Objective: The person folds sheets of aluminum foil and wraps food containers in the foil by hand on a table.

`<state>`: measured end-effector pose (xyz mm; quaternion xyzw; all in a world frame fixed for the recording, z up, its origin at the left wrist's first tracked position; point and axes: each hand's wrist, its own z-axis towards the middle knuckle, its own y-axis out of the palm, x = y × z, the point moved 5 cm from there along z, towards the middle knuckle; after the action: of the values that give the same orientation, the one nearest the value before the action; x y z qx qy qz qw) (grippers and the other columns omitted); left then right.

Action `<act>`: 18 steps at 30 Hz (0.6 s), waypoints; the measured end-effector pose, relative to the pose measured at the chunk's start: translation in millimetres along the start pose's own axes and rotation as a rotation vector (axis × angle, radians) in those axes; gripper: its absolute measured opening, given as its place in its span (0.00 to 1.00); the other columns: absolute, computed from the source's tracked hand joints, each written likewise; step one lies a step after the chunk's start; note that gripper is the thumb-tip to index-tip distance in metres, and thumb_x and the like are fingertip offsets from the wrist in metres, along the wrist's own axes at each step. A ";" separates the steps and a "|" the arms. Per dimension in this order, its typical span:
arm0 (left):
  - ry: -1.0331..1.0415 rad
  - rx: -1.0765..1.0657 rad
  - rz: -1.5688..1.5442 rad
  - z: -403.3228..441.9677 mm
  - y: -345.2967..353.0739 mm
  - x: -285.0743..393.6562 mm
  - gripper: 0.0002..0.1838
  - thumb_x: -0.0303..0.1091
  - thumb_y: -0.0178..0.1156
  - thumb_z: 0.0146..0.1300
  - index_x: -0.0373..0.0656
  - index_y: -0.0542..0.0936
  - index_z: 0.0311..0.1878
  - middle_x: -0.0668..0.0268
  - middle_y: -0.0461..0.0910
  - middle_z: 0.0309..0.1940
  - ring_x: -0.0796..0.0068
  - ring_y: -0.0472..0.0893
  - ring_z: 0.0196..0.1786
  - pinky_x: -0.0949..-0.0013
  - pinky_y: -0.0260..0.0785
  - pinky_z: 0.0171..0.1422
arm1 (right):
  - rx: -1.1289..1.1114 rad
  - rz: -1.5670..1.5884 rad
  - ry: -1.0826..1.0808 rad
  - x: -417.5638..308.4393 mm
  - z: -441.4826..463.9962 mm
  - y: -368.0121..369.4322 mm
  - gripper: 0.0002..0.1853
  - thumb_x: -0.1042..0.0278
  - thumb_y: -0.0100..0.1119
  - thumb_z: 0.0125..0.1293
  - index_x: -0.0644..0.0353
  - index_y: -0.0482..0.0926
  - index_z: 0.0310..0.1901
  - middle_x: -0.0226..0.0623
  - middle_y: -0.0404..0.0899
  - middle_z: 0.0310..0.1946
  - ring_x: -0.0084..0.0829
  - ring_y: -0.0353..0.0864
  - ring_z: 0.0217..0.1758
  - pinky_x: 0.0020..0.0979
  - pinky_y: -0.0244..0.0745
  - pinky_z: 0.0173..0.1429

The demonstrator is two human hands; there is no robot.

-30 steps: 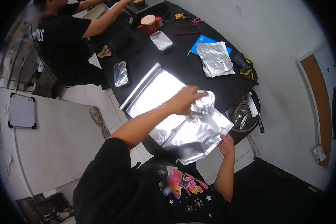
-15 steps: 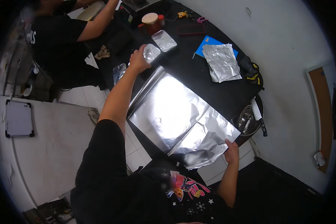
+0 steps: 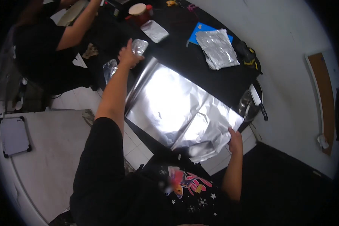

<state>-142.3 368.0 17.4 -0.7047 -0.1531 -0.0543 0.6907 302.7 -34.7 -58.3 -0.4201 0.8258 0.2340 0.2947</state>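
Observation:
My left hand (image 3: 129,56) reaches across the black table, its fingers and thumb around the side of a small foil-covered block (image 3: 140,48). A similar, flatter foil-covered piece (image 3: 154,31) lies just beyond it. Another foil-wrapped item (image 3: 110,70) sits left of my left forearm. With my right hand (image 3: 235,141) I pinch the near right corner of a large aluminium foil sheet (image 3: 165,98). The sheet spreads over the table, creased on its right half and hanging past the near edge. Its far left side ends in a foil roll (image 3: 141,84).
Folded foil (image 3: 218,49) covers part of a blue item (image 3: 199,32). A knife (image 3: 258,100) rests across a metal bowl (image 3: 245,103) at the right. A red lidded pot (image 3: 139,14) stands at the back. A co-worker (image 3: 45,45) is at the upper left.
The view has shifted, so most things appear further left and higher. My left hand and the foil-covered block have come slightly nearer, away from the flatter piece. My right hand keeps the sheet's corner.

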 end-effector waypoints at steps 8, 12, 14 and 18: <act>0.875 -0.068 -0.372 -203.6 32.1 49.4 0.32 0.36 0.67 0.48 0.39 0.70 0.58 0.51 0.70 0.57 0.52 0.66 0.64 0.54 0.56 0.68 | 0.035 -0.212 0.112 14.9 -17.1 -2.8 0.14 0.62 0.58 0.63 0.60 0.77 0.47 0.34 0.82 0.37 0.28 0.83 0.35 0.33 0.81 0.37; 1.099 -0.592 -0.156 -351.5 39.5 64.9 0.45 0.50 0.71 0.42 0.45 0.64 0.64 0.53 0.56 0.68 0.50 0.54 0.71 0.38 0.47 0.69 | 0.011 -0.169 0.064 3.7 -29.3 5.3 0.18 0.60 0.54 0.65 0.63 0.74 0.51 0.39 0.80 0.41 0.35 0.84 0.39 0.39 0.82 0.39; 1.075 -0.613 -0.159 -384.5 31.0 69.1 0.44 0.47 0.72 0.41 0.47 0.64 0.63 0.52 0.55 0.68 0.49 0.54 0.71 0.37 0.48 0.68 | -0.002 -0.198 0.067 -5.5 -36.4 10.4 0.20 0.58 0.54 0.65 0.64 0.73 0.51 0.40 0.80 0.43 0.36 0.83 0.40 0.43 0.81 0.41; 1.006 -0.395 -0.246 -422.8 41.7 65.9 0.45 0.40 0.74 0.39 0.52 0.64 0.64 0.52 0.54 0.69 0.49 0.56 0.70 0.37 0.51 0.67 | -0.061 -0.211 0.065 -29.0 -44.0 27.5 0.21 0.57 0.52 0.66 0.66 0.71 0.52 0.40 0.79 0.44 0.35 0.82 0.43 0.42 0.80 0.43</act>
<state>-10.7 -41.2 13.3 -0.6849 0.1276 -0.4923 0.5218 280.8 -31.6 -3.2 -0.5208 0.7786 0.2128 0.2780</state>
